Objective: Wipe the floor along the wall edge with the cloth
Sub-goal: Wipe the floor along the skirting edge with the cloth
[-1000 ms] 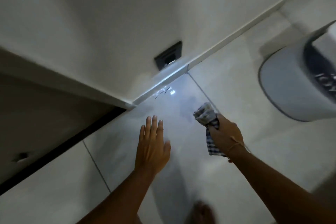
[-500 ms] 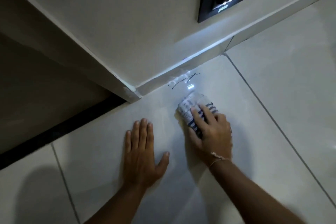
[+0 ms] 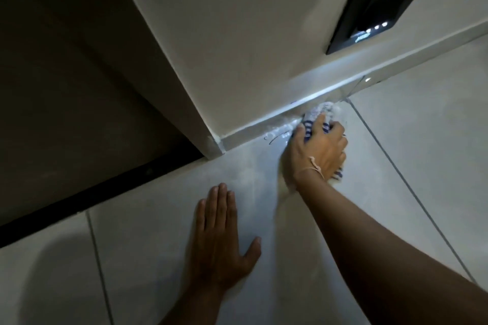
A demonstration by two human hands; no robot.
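Observation:
My right hand (image 3: 318,149) presses a bunched blue-and-white checked cloth (image 3: 315,113) onto the pale floor tile (image 3: 163,219), right against the skirting (image 3: 311,100) at the foot of the white wall (image 3: 250,34). Most of the cloth is hidden under the hand; one end shows at the fingertips and a corner near the wrist. Dark scribble marks (image 3: 274,137) lie on the tile just left of the cloth. My left hand (image 3: 219,243) rests flat on the tile, fingers together, holding nothing.
A black recessed wall light (image 3: 380,5) with small lit LEDs sits above the skirting at the upper right. The wall ends at a corner (image 3: 214,148); left of it is a dark surface with a black strip (image 3: 92,192) along the floor. Grout lines cross the tiles.
My right hand has slid the cloth forward and to the right, from the open tile up to the skirting. The view has moved closer to the floor. My left hand stays flat.

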